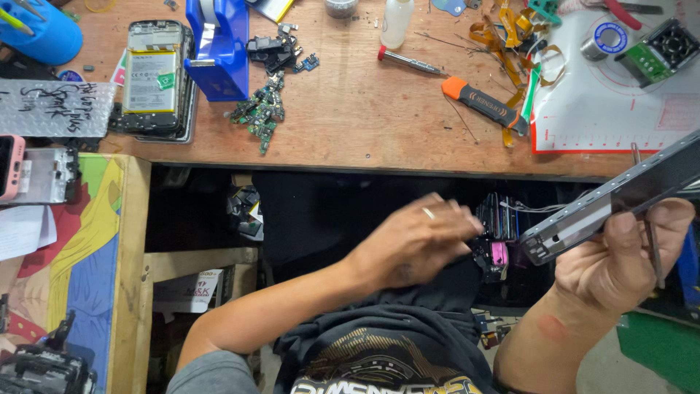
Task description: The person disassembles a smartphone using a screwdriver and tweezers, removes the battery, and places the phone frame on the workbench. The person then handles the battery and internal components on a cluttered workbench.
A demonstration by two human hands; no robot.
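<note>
black phone frame (pixel 620 201) gripped in right hand (pixel 620 263); left hand (pixel 415 244) pinches black shirt (pixel 408 321).

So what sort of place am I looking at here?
Most likely a phone repair bench. An opened phone with its battery exposed lies on the wooden worktop beside a pile of small green circuit boards, and the right hand holds a dark phone frame.
</note>
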